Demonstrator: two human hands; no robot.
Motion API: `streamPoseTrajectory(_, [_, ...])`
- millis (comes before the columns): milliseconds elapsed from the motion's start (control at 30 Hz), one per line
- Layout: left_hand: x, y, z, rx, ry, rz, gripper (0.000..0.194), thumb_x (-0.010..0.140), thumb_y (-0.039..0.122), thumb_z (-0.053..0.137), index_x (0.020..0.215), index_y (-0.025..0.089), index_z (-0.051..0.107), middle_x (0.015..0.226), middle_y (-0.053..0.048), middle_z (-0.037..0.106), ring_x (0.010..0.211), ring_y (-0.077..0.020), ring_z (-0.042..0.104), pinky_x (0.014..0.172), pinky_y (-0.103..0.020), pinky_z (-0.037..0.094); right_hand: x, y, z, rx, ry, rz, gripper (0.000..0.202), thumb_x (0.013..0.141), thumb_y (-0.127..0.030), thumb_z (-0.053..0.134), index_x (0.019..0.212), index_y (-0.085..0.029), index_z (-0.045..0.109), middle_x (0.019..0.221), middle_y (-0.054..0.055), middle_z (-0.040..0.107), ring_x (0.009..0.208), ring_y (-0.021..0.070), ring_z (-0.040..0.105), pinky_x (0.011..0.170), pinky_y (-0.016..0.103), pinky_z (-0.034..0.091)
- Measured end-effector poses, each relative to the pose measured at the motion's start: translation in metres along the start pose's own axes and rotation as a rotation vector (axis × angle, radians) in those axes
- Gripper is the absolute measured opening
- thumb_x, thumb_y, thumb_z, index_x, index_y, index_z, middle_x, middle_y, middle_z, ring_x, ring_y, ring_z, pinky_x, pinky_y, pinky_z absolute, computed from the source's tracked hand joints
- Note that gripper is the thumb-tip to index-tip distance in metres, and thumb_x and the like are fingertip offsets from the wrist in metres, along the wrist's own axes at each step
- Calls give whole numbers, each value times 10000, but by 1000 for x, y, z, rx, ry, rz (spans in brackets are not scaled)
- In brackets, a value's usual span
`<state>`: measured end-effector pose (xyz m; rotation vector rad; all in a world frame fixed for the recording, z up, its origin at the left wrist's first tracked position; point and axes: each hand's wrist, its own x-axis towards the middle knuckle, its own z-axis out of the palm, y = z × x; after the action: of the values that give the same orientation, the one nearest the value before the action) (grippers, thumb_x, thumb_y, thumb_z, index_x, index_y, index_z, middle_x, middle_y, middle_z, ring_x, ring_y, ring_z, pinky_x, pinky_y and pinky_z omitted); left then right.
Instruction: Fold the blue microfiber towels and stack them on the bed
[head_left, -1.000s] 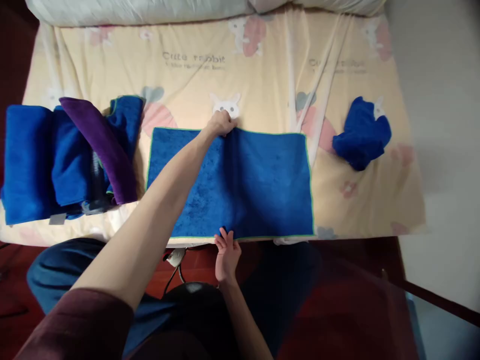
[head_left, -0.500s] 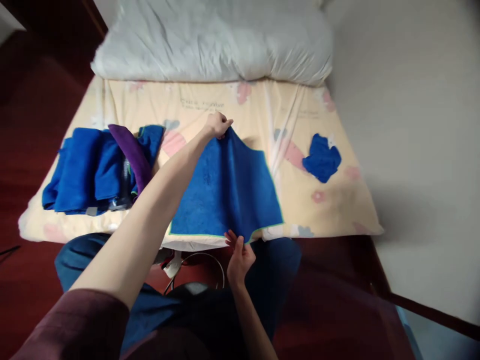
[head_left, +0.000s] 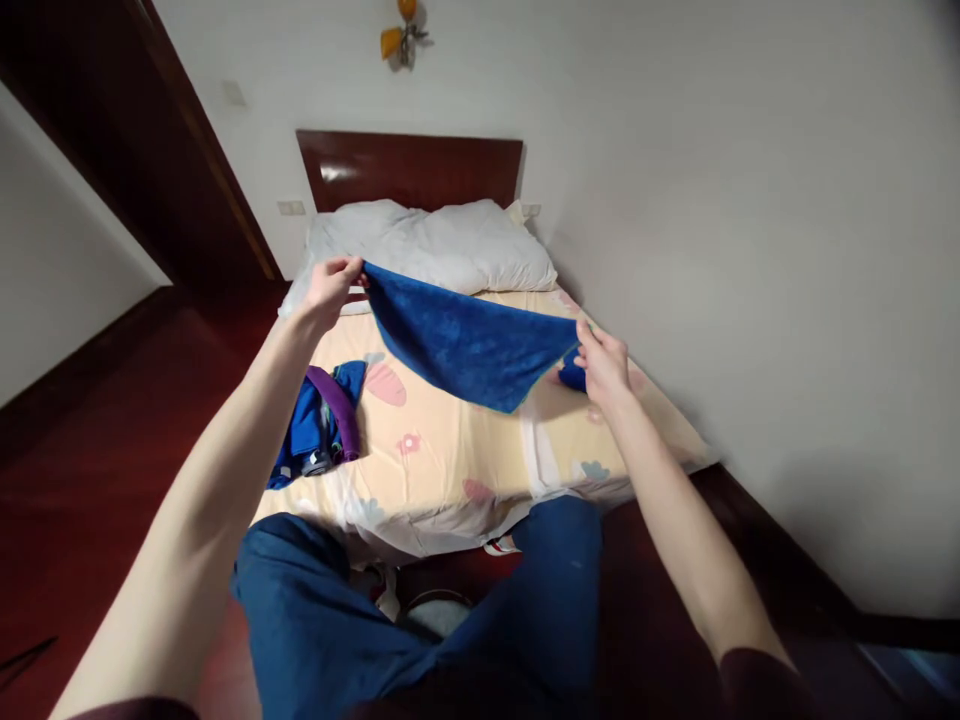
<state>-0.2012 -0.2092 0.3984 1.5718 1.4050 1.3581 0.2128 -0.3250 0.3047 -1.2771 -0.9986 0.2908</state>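
Raised from the near edge of the bed [head_left: 442,455], the blue cloth [head_left: 465,345] no longer lies flat but sags, pinched by left hand [head_left: 328,290] and right hand [head_left: 604,364].

The bed [head_left: 442,445] wears a pale-yellow printed sheet [head_left: 480,462]. On it lie blue cloths [head_left: 304,428] with 1 purple cloth [head_left: 339,405] across them, another blue cloth [head_left: 572,378], partly hidden, and pale bedding [head_left: 450,245] by the headboard [head_left: 412,165].
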Motion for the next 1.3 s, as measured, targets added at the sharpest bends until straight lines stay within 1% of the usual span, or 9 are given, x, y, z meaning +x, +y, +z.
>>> streamPoseTrajectory(100, [-9, 7, -30, -55, 118, 72, 393, 830, 565, 713, 812, 187, 606, 681, -5, 547, 690, -139, 572, 622, -235, 519, 33, -37, 11, 71, -85, 12, 555, 771, -664, 775, 599, -196, 531, 506, -95, 347, 469, 49, 347, 432, 179, 279])
streamPoseTrajectory(200, [-13, 8, -51, -82, 180, 106, 404, 766, 561, 771, 788, 180, 639, 664, -7, 547, 635, -127, 524, 542, -209, 442, 50, -66, 21, 111, -70, 12, 504, 753, -608, 826, 643, -186, 573, 525, -82, 440, 469, 53, 447, 416, 162, 317])
streamPoseTrajectory(300, [-18, 6, -65, -89, 204, 107, 386, 756, 542, 777, 796, 171, 680, 644, -8, 557, 584, -112, 493, 506, -205, 400, 58, -85, 29, 160, -70, 64, 431, 756, -524, 860, 714, -176, 609, 571, -63, 529, 481, 54, 517, 398, 139, 343])
streamPoseTrajectory(400, [-23, 5, -73, -97, 219, 107, 369, 755, 515, 783, 820, 161, 703, 632, -5, 563, 551, -102, 482, 487, -202, 382, 59, -94, 33, 222, -62, 115, 396, 742, -431, 896, 763, -180, 590, 619, -61, 569, 496, 46, 543, 387, 112, 358])
streamPoseTrajectory(567, [-34, 9, -76, -123, 193, 74, 302, 764, 427, 783, 858, 150, 709, 642, -8, 579, 557, -100, 514, 488, -192, 393, 56, -95, 32, 240, -96, 149, 415, 718, -347, 921, 821, -200, 547, 666, -73, 596, 505, 38, 562, 387, 88, 371])
streamPoseTrajectory(733, [-39, 14, -71, -98, 249, 44, 275, 743, 336, 801, 886, 155, 652, 647, 3, 578, 569, -106, 553, 504, -192, 422, 54, -89, 25, 241, -152, 177, 310, 727, -277, 909, 861, -176, 648, 728, -40, 661, 524, 30, 548, 409, 91, 399])
streamPoseTrajectory(867, [-42, 16, -67, -87, 268, 53, 293, 726, 267, 808, 936, 172, 628, 679, 3, 615, 577, -110, 572, 521, -200, 435, 58, -82, 14, 189, -170, 153, 275, 733, -286, 904, 860, -169, 690, 745, -21, 683, 525, 32, 530, 409, 103, 383])
streamPoseTrajectory(1067, [-59, 17, -65, -32, 145, 123, 347, 691, 310, 813, 973, 123, 738, 803, -65, 717, 633, -127, 605, 532, -216, 451, 50, -74, -9, 133, -182, 140, 246, 734, -278, 902, 848, -172, 713, 717, -15, 684, 525, 38, 527, 422, 111, 406])
streamPoseTrajectory(1300, [-101, 0, -69, -14, 86, 112, 453, 591, 362, 886, 961, 119, 789, 860, -106, 757, 705, -184, 676, 509, -229, 464, 13, -58, -43, 70, -271, 250, 295, 689, -304, 942, 828, -166, 721, 664, -11, 673, 546, 73, 592, 467, 156, 495])
